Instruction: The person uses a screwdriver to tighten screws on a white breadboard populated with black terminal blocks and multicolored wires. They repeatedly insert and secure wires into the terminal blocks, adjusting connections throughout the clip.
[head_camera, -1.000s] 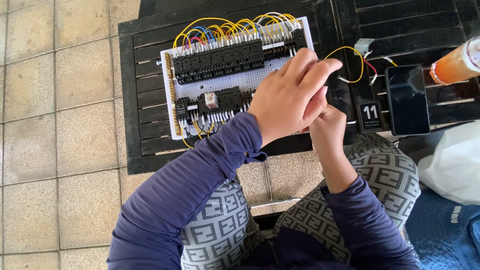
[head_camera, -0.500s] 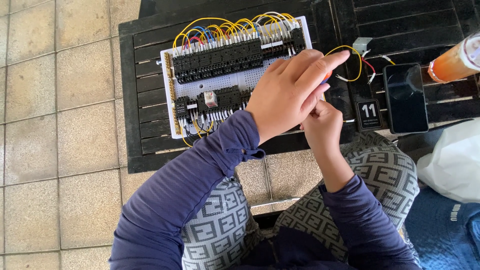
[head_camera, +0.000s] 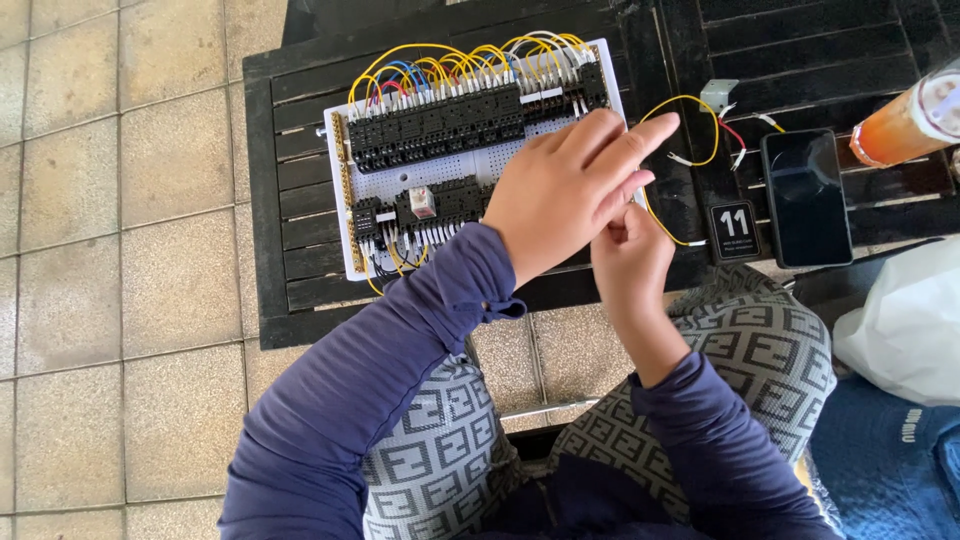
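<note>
Since a second ago the left hand (head_camera: 565, 190) has barely shifted, fingers together over the wiring board (head_camera: 400, 185); the right hand (head_camera: 630, 255) beside it pinches a thin, floppy yellow wire (head_camera: 712, 135), best gripped near its end.

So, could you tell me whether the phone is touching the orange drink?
Apart: the head view shows dark table slats between the phone and the orange drink.

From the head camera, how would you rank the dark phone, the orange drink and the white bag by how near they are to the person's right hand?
From the right hand:
1. Dark phone, lying flat on the black table just to its right.
2. White bag, lower right, off the table's edge.
3. Orange drink, at the far upper right.
</note>
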